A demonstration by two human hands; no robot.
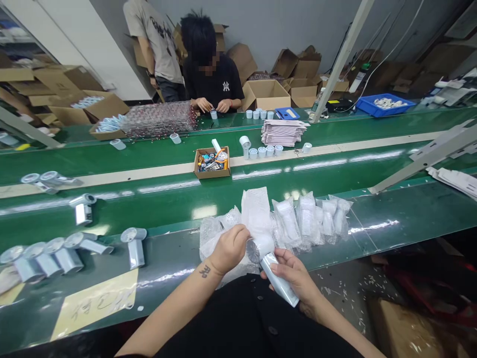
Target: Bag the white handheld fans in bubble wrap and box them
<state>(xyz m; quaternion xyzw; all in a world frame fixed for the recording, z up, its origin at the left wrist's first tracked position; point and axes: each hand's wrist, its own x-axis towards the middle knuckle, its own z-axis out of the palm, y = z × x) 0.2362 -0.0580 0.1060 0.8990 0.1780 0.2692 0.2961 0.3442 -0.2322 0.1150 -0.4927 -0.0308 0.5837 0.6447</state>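
Observation:
My right hand [294, 278] is wrapped round the pale blue handle of a handheld fan [281, 283]. Its round white head, with a radial grille, tilts up toward my left hand [230, 251]. The fingers of that hand are pinched together beside the fan head; what they hold, if anything, is hidden. Just beyond both hands lies a flat white bubble-wrap bag [256, 206]. More clear bubble wrap [212, 236] spreads to the left and partly under my left forearm. On the right, several bagged pieces [287, 221] lie in a row.
Several unwrapped fans [67, 256] lie at the left of the bench, near a yellow paper label [99, 301]. Across the green belt stands a small carton of tools [212, 166]. A co-worker [212, 69] handles a small cup-shaped part behind it. A metal post [421, 161] slants at right.

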